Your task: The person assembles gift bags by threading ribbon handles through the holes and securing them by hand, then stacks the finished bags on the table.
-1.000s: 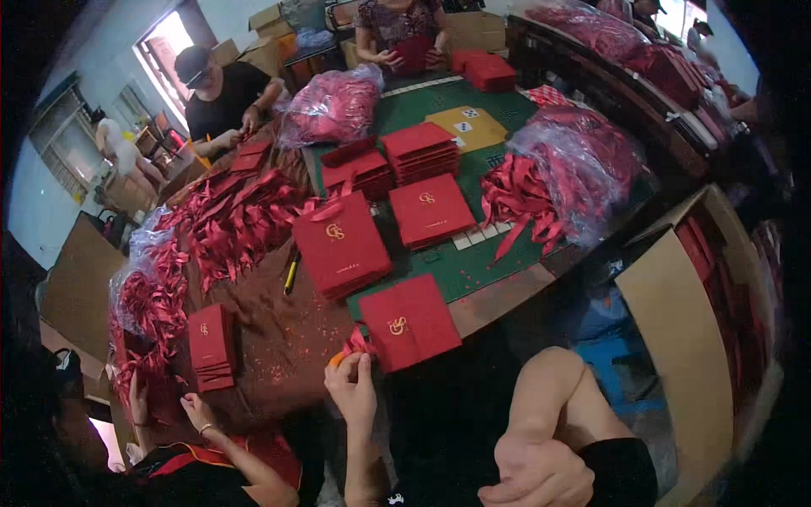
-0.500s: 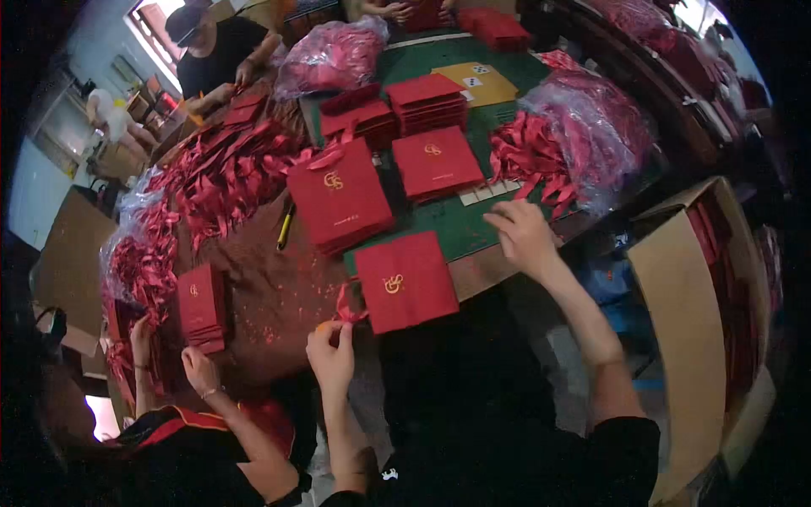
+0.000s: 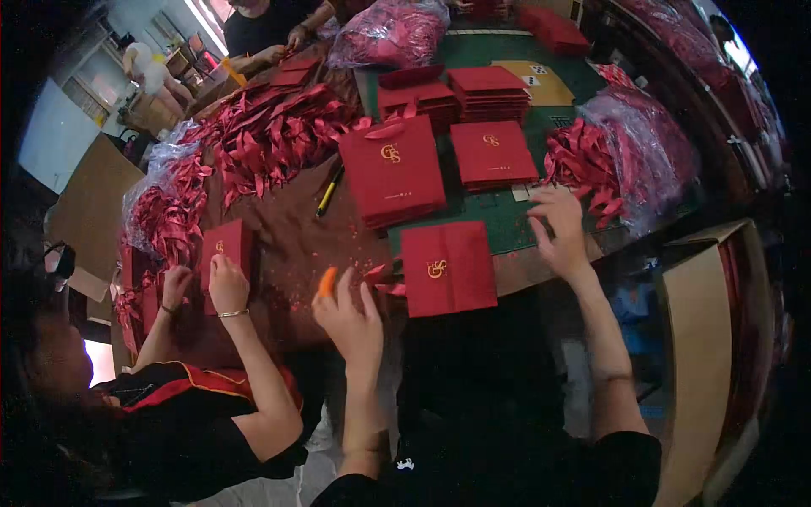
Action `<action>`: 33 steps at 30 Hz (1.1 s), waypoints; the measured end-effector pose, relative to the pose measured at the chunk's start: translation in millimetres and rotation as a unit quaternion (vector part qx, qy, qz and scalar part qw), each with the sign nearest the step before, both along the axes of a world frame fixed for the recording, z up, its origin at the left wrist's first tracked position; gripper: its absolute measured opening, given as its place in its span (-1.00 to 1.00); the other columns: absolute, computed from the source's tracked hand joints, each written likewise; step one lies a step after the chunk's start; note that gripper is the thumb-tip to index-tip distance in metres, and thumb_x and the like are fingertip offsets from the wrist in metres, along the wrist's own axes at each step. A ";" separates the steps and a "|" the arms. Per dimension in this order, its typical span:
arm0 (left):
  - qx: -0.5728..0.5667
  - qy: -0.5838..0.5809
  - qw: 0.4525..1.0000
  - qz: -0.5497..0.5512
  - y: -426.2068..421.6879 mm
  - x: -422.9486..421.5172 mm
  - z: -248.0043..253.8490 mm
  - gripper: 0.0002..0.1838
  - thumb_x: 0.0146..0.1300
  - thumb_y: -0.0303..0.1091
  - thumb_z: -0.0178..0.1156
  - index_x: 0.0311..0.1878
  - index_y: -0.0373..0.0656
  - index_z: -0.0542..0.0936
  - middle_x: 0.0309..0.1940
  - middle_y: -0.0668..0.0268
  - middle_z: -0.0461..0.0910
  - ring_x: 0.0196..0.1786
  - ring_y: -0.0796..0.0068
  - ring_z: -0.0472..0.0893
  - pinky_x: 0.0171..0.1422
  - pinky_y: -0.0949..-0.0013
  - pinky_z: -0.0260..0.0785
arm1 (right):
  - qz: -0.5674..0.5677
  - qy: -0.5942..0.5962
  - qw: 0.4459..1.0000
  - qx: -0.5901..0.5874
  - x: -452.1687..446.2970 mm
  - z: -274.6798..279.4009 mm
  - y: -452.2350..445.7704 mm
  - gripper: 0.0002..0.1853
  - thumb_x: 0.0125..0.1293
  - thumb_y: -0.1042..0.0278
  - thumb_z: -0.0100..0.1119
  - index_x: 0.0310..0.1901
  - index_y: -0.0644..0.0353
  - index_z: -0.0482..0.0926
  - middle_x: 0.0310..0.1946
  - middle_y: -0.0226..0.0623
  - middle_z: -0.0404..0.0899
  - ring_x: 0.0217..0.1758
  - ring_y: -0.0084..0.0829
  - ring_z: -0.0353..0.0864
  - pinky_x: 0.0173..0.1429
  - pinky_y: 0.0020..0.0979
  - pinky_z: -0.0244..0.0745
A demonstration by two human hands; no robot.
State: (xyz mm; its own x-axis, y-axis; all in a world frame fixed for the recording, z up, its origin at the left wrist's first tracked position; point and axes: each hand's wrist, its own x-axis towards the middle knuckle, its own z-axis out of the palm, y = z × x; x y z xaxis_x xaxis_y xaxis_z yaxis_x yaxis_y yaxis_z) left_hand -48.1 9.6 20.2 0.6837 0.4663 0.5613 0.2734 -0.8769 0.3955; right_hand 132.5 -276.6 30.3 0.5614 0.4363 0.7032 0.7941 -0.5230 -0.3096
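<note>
A red paper gift bag [image 3: 460, 287] with a gold logo lies sideways at the near table edge, in front of me. Red ribbon [image 3: 389, 287] sticks out from its left end. Just left of that ribbon is my left hand [image 3: 351, 325], open with fingers spread and an orange cover on one finger. It holds nothing. My right hand [image 3: 559, 230] hovers to the right of the bag, its curved fingers apart and nothing in them. Beyond the bag stand a stack of larger red bags [image 3: 397, 177] and a stack of smaller ones [image 3: 492, 156].
A yellow-black cutter [image 3: 330, 193] lies left of the stacks. Loose red ribbons [image 3: 270, 144] are heaped at left; a plastic bag of ribbons [image 3: 642, 160] sits right. A co-worker's hand [image 3: 228, 287] touches a bag at left. A cardboard box [image 3: 701, 321] stands right.
My left hand has let go of the bag's ribbon and spread its fingers. My right hand stays open beside the bag. The whole view has shifted; the co-worker's hand at left has reached a bag.
</note>
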 end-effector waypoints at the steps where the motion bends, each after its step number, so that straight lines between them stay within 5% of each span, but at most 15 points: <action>1: -0.037 0.012 0.997 -0.072 -1.2 6.7 -2.1 -0.73 0.25 -0.35 0.21 0.01 -0.09 0.60 0.01 0.13 0.50 0.11 0.05 0.40 0.22 0.09 0.21 | 0.053 0.035 0.998 0.030 -10.8 5.2 19.4 -0.87 0.15 0.51 0.21 -0.24 0.21 0.53 -0.16 -0.22 0.58 0.04 -0.14 0.51 0.17 -0.13 0.28; 3: -0.111 0.053 0.986 -0.116 -6.3 30.5 -17.5 -0.77 0.26 -0.35 0.19 -0.03 -0.08 0.64 -0.10 0.19 0.56 0.05 0.14 0.43 0.18 0.13 0.23 | 0.139 0.217 0.963 0.084 -33.9 2.0 62.5 -0.85 0.24 0.48 0.18 -0.18 0.29 0.50 -0.21 -0.12 0.60 -0.13 -0.11 0.59 -0.04 -0.26 0.47; 6: -0.159 0.066 0.977 -0.124 -9.7 49.6 -22.8 -0.81 0.24 -0.37 0.18 -0.10 -0.09 0.68 -0.17 0.19 0.56 -0.05 0.13 0.45 0.13 0.13 0.26 | 0.173 0.325 0.918 0.145 -42.0 -16.9 110.4 -0.83 0.30 0.42 0.13 -0.12 0.30 0.52 -0.27 -0.12 0.60 -0.23 -0.19 0.62 -0.15 -0.29 0.49; 9: -0.159 0.050 0.981 -0.102 -10.1 50.0 -31.3 -0.82 0.23 -0.40 0.19 -0.12 -0.09 0.69 -0.17 0.18 0.56 -0.06 0.13 0.45 0.12 0.14 0.27 | 0.188 0.425 0.874 0.143 -33.4 -45.2 128.7 -0.83 0.28 0.53 0.17 -0.09 0.31 0.53 -0.32 -0.31 0.63 -0.28 -0.61 0.60 -0.20 -0.53 0.48; 11: -0.198 0.032 0.972 -0.121 -7.8 49.3 -38.8 -0.79 0.19 -0.44 0.21 -0.11 -0.11 0.67 -0.15 0.17 0.55 -0.02 0.12 0.45 0.14 0.18 0.28 | 0.167 0.414 0.890 0.094 -37.5 -29.8 125.9 -0.83 0.28 0.52 0.19 -0.11 0.32 0.53 -0.31 -0.31 0.63 -0.23 -0.62 0.60 -0.20 -0.52 0.50; 12: -0.216 0.025 0.967 -0.129 -7.1 48.6 -43.4 -0.78 0.17 -0.46 0.22 -0.10 -0.12 0.66 -0.15 0.17 0.55 -0.01 0.12 0.45 0.15 0.19 0.29 | 0.219 0.412 0.870 0.162 -33.3 -50.4 129.1 -0.83 0.27 0.50 0.21 -0.13 0.33 0.53 -0.30 -0.31 0.63 -0.22 -0.61 0.59 -0.19 -0.51 0.51; 15: -0.227 0.031 0.965 -0.126 -10.8 49.0 -40.2 -0.72 0.24 -0.42 0.22 0.03 -0.10 0.61 -0.14 0.20 0.48 -0.02 0.25 0.44 0.10 0.25 0.36 | 0.205 0.446 0.862 0.128 -34.4 -41.0 126.2 -0.78 0.22 0.38 0.24 -0.17 0.30 0.54 -0.30 -0.12 0.63 -0.20 -0.32 0.67 -0.14 -0.37 0.51; 24: -0.294 0.070 0.949 -0.094 -9.9 50.5 -41.8 -0.79 0.14 -0.42 0.28 -0.13 -0.15 0.67 -0.09 0.16 0.51 0.06 0.15 0.40 0.20 0.19 0.27 | 0.210 0.347 0.909 0.096 -27.5 -43.9 127.6 -0.84 0.20 0.39 0.22 -0.26 0.29 0.53 -0.42 -0.12 0.60 -0.34 -0.23 0.64 -0.29 -0.32 0.48; 28: -0.266 0.049 0.955 -0.120 -11.0 52.6 -40.8 -0.77 0.13 -0.41 0.29 -0.11 -0.12 0.68 -0.08 0.18 0.50 0.07 0.16 0.40 0.24 0.18 0.22 | 0.235 0.418 0.875 0.065 -20.7 -42.3 127.0 -0.85 0.21 0.39 0.19 -0.26 0.28 0.52 -0.43 -0.10 0.60 -0.34 -0.20 0.63 -0.26 -0.27 0.48; 33: -0.280 0.083 0.946 -0.143 -7.7 56.6 -37.3 -0.75 0.25 -0.34 0.22 -0.02 -0.16 0.64 -0.04 0.18 0.46 0.10 0.21 0.38 0.27 0.20 0.22 | 0.227 0.292 0.927 -0.053 -21.4 -32.6 124.6 -0.84 0.21 0.42 0.13 -0.23 0.27 0.42 -0.30 -0.02 0.57 -0.15 0.04 0.57 -0.16 -0.05 0.45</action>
